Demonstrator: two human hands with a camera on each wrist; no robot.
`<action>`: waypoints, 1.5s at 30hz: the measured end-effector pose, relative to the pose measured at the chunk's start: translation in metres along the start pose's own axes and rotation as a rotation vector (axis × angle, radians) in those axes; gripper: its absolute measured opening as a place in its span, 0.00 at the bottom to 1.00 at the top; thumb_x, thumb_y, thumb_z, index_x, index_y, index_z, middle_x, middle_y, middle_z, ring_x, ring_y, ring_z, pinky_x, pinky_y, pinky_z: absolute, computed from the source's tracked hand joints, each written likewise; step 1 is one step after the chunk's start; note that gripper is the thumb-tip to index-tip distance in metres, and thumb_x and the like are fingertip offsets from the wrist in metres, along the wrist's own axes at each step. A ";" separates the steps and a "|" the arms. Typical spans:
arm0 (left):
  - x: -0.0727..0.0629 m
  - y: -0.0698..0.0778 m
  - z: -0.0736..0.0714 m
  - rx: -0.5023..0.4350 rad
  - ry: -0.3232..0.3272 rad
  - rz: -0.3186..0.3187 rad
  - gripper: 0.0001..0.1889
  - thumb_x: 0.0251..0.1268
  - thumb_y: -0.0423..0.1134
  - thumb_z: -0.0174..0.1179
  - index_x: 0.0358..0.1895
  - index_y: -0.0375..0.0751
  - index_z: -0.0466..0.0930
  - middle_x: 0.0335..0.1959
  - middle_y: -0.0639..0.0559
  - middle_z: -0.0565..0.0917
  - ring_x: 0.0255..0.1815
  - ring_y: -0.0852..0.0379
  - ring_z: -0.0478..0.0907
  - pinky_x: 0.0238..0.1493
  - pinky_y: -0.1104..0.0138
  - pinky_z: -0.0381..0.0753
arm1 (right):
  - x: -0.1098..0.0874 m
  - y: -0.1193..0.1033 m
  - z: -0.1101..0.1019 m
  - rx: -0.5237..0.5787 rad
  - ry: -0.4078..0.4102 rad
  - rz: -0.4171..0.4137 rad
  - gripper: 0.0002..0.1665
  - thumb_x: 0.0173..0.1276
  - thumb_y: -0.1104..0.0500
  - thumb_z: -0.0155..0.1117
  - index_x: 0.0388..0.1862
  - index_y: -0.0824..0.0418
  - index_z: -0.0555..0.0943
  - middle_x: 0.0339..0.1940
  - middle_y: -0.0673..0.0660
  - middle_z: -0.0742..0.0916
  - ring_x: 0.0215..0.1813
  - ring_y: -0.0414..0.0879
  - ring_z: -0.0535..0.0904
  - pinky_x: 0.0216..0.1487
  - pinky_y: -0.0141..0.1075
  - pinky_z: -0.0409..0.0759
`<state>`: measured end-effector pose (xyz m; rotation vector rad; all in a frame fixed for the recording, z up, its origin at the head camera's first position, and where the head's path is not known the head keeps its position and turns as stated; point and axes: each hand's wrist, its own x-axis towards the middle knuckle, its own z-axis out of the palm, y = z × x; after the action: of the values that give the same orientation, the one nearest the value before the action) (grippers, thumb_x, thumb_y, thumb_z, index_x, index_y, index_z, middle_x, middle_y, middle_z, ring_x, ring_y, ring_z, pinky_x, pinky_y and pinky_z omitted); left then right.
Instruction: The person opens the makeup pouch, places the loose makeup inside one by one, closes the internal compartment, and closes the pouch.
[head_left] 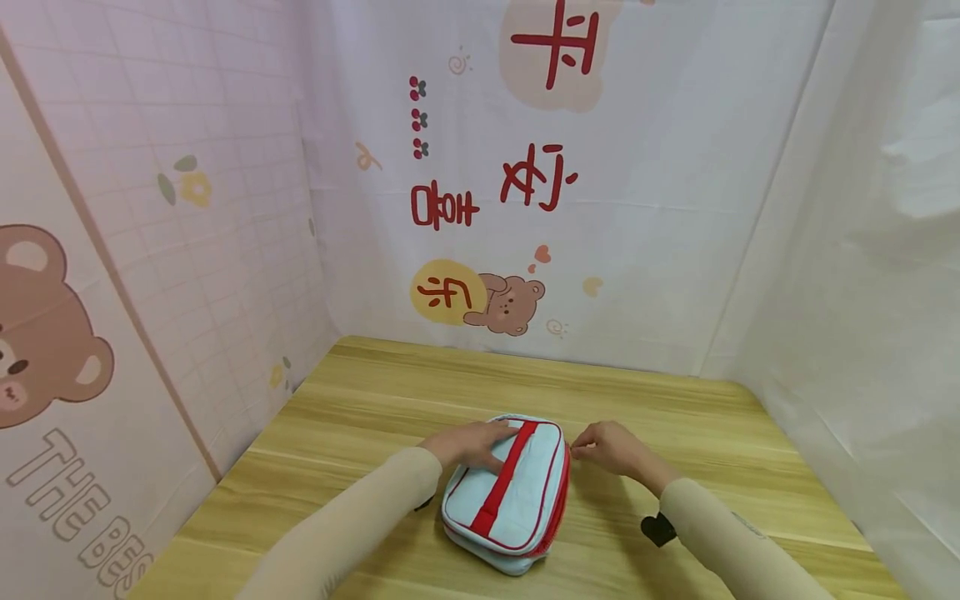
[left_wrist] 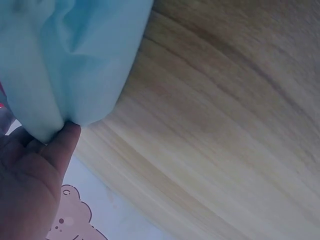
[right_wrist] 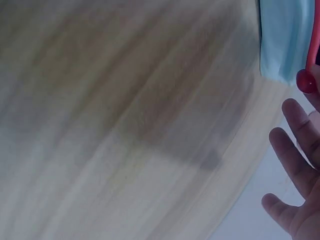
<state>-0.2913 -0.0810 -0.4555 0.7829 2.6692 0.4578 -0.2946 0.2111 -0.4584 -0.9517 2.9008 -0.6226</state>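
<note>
A light-blue fabric bag (head_left: pixel 536 475) with red piping, a red strap across its top and a red zipper (head_left: pixel 558 508) along its right side sits on the table. My left hand (head_left: pixel 474 444) holds the bag's upper left part, fingers over the top; in the left wrist view, the left hand (left_wrist: pixel 32 180) grips a fold of the bag (left_wrist: pixel 90 65). At the far right corner, my right hand (head_left: pixel 611 447) pinches near the zipper. The right wrist view has a round red piece, seemingly the zipper pull (right_wrist: pixel 306 81), at the right hand's (right_wrist: pixel 305 165) fingertips, other fingers spread.
The wood-grain table (head_left: pixel 652 400) extends around the bag. A white printed curtain (head_left: pixel 637 217) with bears and red characters hangs behind the table and along both sides. A black heart-shaped piece (head_left: pixel 658 529) is beside the right sleeve.
</note>
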 end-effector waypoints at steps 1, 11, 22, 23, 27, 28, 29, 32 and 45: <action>0.000 0.000 0.000 -0.003 0.000 0.003 0.39 0.63 0.49 0.68 0.77 0.53 0.62 0.77 0.53 0.60 0.74 0.55 0.60 0.69 0.62 0.63 | -0.002 -0.002 0.001 0.006 -0.001 0.010 0.06 0.66 0.57 0.69 0.33 0.53 0.91 0.35 0.45 0.88 0.41 0.45 0.83 0.42 0.42 0.81; -0.001 -0.001 0.000 -0.016 0.005 0.022 0.39 0.63 0.48 0.68 0.77 0.52 0.62 0.78 0.51 0.60 0.75 0.55 0.59 0.70 0.63 0.62 | -0.017 -0.017 0.001 0.032 -0.012 0.063 0.05 0.63 0.54 0.71 0.30 0.51 0.91 0.34 0.41 0.86 0.40 0.42 0.80 0.40 0.39 0.79; -0.004 0.002 -0.001 -0.071 0.010 0.009 0.39 0.63 0.49 0.68 0.76 0.52 0.63 0.77 0.51 0.61 0.75 0.55 0.58 0.71 0.61 0.61 | -0.031 -0.032 0.004 0.081 -0.018 0.003 0.04 0.63 0.54 0.72 0.30 0.51 0.92 0.32 0.41 0.85 0.38 0.39 0.80 0.37 0.36 0.78; -0.004 0.003 -0.001 -0.070 0.011 0.009 0.39 0.63 0.49 0.68 0.76 0.52 0.63 0.77 0.51 0.61 0.75 0.55 0.58 0.71 0.61 0.61 | -0.032 -0.034 0.004 0.082 -0.018 -0.001 0.04 0.63 0.54 0.72 0.30 0.51 0.92 0.32 0.41 0.85 0.38 0.39 0.80 0.37 0.36 0.78; -0.005 0.003 -0.001 -0.065 0.011 0.002 0.39 0.63 0.49 0.68 0.76 0.52 0.63 0.77 0.52 0.61 0.75 0.56 0.58 0.71 0.62 0.61 | -0.036 -0.039 0.007 0.069 0.006 -0.033 0.04 0.61 0.54 0.73 0.29 0.51 0.92 0.31 0.40 0.85 0.37 0.38 0.80 0.36 0.35 0.78; -0.005 0.002 -0.001 -0.063 0.010 0.002 0.39 0.63 0.49 0.68 0.76 0.52 0.63 0.77 0.52 0.60 0.75 0.56 0.58 0.71 0.62 0.61 | -0.037 -0.041 0.008 0.064 0.011 -0.038 0.04 0.61 0.54 0.73 0.29 0.51 0.92 0.30 0.39 0.84 0.36 0.37 0.80 0.35 0.34 0.77; -0.005 0.003 -0.001 -0.059 0.009 0.002 0.39 0.63 0.49 0.68 0.76 0.52 0.63 0.77 0.51 0.60 0.76 0.55 0.58 0.71 0.62 0.60 | -0.038 -0.043 0.009 0.060 0.018 -0.047 0.03 0.61 0.55 0.74 0.28 0.51 0.92 0.30 0.39 0.84 0.36 0.37 0.79 0.34 0.34 0.77; -0.005 0.003 -0.001 -0.058 0.008 0.001 0.39 0.63 0.49 0.68 0.76 0.52 0.63 0.77 0.51 0.60 0.75 0.55 0.58 0.71 0.62 0.61 | -0.042 -0.048 0.011 0.078 0.026 -0.080 0.03 0.60 0.55 0.75 0.27 0.50 0.91 0.28 0.38 0.84 0.34 0.35 0.79 0.33 0.33 0.76; -0.004 0.001 -0.001 -0.067 0.015 0.008 0.39 0.62 0.48 0.69 0.76 0.53 0.63 0.77 0.51 0.62 0.74 0.56 0.60 0.70 0.62 0.62 | -0.055 -0.069 0.017 0.147 -0.016 -0.119 0.06 0.60 0.55 0.75 0.24 0.53 0.91 0.27 0.39 0.83 0.32 0.32 0.77 0.31 0.30 0.75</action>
<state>-0.2877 -0.0827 -0.4536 0.7740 2.6506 0.5538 -0.2083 0.1858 -0.4537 -1.1098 2.7541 -0.8185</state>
